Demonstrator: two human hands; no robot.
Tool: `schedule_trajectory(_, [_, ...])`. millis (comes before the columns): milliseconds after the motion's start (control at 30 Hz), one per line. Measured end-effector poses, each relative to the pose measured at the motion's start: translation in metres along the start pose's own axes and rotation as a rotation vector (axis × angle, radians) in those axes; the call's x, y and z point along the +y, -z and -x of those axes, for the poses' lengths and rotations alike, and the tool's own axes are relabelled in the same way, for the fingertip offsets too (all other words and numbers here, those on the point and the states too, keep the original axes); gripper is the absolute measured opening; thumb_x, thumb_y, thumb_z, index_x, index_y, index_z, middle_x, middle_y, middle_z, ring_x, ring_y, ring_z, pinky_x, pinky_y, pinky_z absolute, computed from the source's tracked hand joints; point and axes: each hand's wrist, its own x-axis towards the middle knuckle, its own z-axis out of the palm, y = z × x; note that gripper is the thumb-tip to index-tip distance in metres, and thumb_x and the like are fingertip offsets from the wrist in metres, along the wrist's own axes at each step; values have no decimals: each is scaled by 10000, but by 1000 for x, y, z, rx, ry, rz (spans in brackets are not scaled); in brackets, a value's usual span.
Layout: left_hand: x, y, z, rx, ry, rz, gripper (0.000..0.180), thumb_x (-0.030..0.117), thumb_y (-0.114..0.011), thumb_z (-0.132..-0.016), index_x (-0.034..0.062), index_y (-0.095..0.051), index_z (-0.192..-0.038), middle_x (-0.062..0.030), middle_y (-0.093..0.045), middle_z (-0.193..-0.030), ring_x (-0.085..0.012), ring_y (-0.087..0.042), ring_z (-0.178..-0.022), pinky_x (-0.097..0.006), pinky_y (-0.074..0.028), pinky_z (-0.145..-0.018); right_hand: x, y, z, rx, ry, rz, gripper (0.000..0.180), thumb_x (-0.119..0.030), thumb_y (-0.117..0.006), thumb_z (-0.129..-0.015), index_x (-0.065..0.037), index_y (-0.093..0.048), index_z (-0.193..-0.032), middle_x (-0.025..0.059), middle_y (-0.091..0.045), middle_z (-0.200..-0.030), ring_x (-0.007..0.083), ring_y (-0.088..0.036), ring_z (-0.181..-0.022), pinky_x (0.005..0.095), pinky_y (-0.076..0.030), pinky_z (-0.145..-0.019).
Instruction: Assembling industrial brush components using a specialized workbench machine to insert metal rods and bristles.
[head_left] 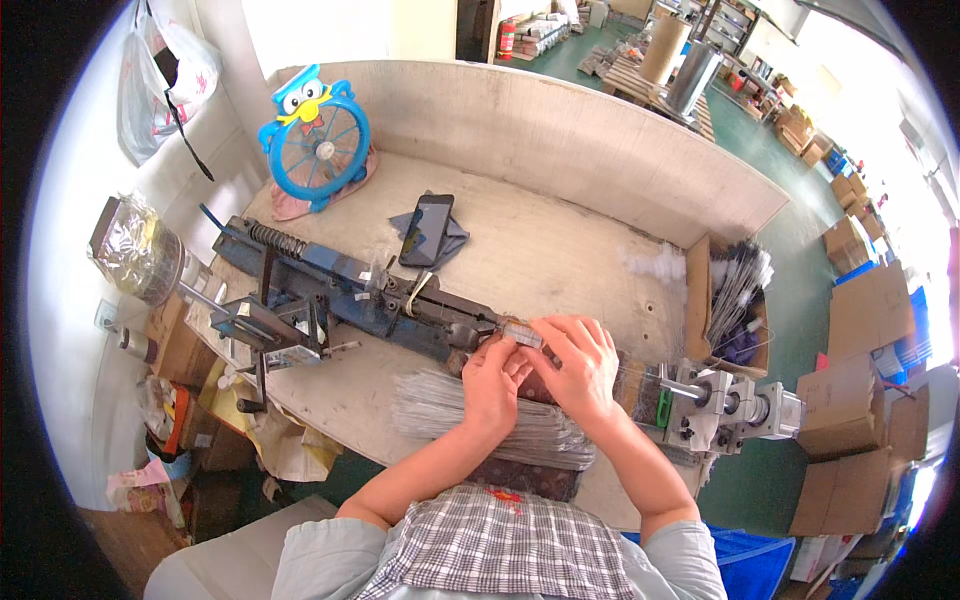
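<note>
My left hand point(492, 386) and my right hand point(578, 366) meet at the right end of a long blue and black bench machine point(345, 290). Both have bent, closed fingers. Between the fingertips shows a small whitish piece point(523, 334) with an orange-brown edge; its kind is unclear, and my fingers hide whatever else they pinch. Below the hands lies a bundle of thin, pale, wire-like strands point(540, 437), partly covered by my left wrist. More strands point(425, 393) stick out to its left. A metal shaft and motor unit point(735, 405) sits to the right of my right hand.
A smartphone point(427, 230) lies on a dark cloth behind the machine. A blue duck-shaped fan point(318, 140) stands back left. At the right, a cardboard box point(700, 300) holds thin strands. A crank handle point(252, 405) juts out front left. A low board point(520, 110) borders the bench.
</note>
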Motion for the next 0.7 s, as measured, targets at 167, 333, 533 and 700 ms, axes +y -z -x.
schedule_trajectory(167, [-2,-1,-1,-65,-53,-36,143,58,-530,-902,19,-574,-1032,-67,-633,-999,-144,-619,-902,-300,-502,-820,3,7,4,-34,30,28,280,-172,-742,-665,-133,-696,-939,1,-634,-947,214,-587,-904,358,-449,-757])
schedule_trajectory(333, [-2,-3,-1,-42,-54,-62,147,30,-530,-898,5,-572,-1036,-77,-631,-998,-141,-621,-899,-282,-516,-814,5,6,2,-9,43,6,229,-163,-737,-668,-138,-706,-893,-2,-638,-935,213,-589,-914,358,-453,-760])
schedule_trajectory(533, [-2,-7,2,-30,-70,-64,127,26,-533,-898,2,-590,-1009,-64,-627,-978,-131,-620,-869,-265,-528,-784,5,5,1,7,51,-5,251,-171,-738,-668,-127,-699,-912,4,-643,-921,213,-600,-885,349,-455,-757])
schedule_trajectory(700, [-1,-8,-1,-33,-65,-83,162,7,-555,-873,-8,-576,-1032,-82,-631,-989,-154,-627,-871,-287,-535,-790,2,20,-4,-51,-9,-41,288,-200,-738,-675,-113,-687,-946,10,-645,-908,221,-599,-863,346,-452,-745])
